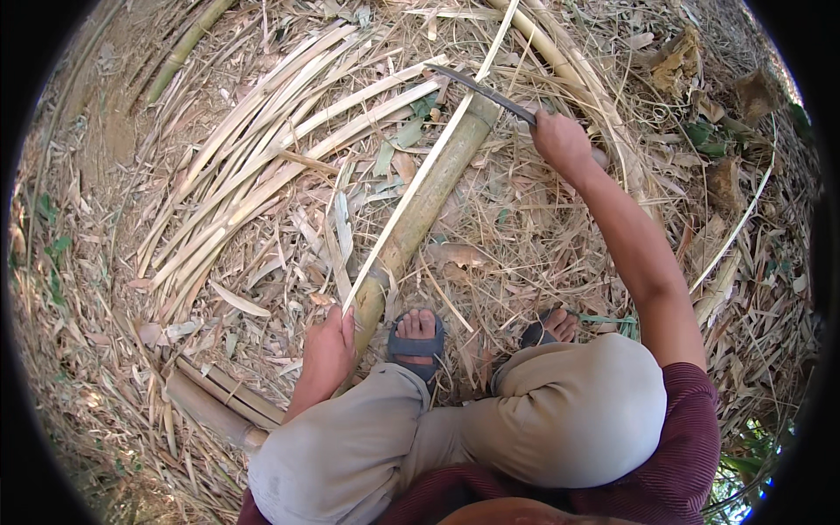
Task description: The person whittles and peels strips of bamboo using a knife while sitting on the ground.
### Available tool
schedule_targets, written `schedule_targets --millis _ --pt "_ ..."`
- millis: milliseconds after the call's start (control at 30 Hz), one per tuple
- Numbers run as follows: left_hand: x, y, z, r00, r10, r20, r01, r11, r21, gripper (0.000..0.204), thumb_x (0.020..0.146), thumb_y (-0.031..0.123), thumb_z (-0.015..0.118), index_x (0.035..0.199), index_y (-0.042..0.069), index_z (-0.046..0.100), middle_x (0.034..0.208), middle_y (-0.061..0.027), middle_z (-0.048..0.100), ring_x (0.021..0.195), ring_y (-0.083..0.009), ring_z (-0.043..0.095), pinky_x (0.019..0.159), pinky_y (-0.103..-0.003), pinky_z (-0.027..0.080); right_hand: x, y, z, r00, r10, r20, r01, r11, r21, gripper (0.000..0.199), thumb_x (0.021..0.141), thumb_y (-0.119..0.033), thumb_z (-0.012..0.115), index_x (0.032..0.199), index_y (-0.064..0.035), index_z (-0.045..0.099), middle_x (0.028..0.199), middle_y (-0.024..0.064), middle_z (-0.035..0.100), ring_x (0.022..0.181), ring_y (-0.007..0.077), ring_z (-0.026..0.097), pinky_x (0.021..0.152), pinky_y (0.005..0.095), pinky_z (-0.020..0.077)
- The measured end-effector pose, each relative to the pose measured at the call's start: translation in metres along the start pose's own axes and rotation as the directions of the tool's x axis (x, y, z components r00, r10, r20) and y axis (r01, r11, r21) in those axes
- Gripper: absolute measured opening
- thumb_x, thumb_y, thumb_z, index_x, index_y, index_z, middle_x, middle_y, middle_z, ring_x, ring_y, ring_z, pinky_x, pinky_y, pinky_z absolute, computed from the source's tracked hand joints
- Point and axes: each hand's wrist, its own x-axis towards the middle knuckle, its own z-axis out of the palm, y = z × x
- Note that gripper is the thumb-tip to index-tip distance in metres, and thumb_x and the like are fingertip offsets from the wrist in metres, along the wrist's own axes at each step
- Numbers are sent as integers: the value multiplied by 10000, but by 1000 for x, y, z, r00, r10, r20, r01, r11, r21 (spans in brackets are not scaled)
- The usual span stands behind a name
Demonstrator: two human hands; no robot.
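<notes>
My left hand is closed round the near end of a long pale bamboo strip. The strip runs away from me, up and to the right, along a thick green-brown bamboo pole on the ground. Out at the far right, my right hand grips the handle of a curved, dark-bladed knife. Its blade points left and crosses the strip near the pole's far end. Whether the edge touches the strip or only lies over it, I cannot tell.
A fan of split bamboo strips lies to the left. Cut bamboo pieces rest by my left knee. Another bamboo pole lies at the far right, and a green one at the far left. Dry leaves and shavings cover the ground round my sandalled feet.
</notes>
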Motion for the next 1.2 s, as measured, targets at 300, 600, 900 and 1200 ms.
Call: schedule_targets --millis 300,600,900,1200 --pt "-14 -19 0 999 49 9 -49 999 21 269 1031 216 490 899 -12 543 647 -287 579 646 -505 586 585 -566 437 -2 -33 -28 964 -227 136 253 942 -221 151 993 -124 494 1014 -1 580 780 119 693 644 256 708 511 320 588" --pt "-4 -24 10 1000 21 22 -21 1000 8 249 1026 216 499 913 -2 543 659 -278 584 621 -490 580 568 -547 436 -19 -50 -24 903 -424 63 429 888 -166 151 1005 -175 472 991 -41 540 812 143 700 689 285 715 586 413 590" --pt "-77 -88 -16 997 4 -78 -4 1000 0 134 989 118 524 902 17 537 618 -244 569 584 -449 608 506 -494 437 61 99 -65 957 8 -291 -75 972 -222 274 999 -273 494 976 -28 616 738 161 699 670 345 708 633 477 580" --pt "-113 -92 -26 959 -144 -245 141 990 -32 240 996 156 535 802 28 475 541 -154 465 460 -281 478 469 -395 369 27 -18 -55 809 -513 -288 485 858 -168 189 1015 -233 497 997 -60 572 717 79 671 592 228 681 510 408 556"
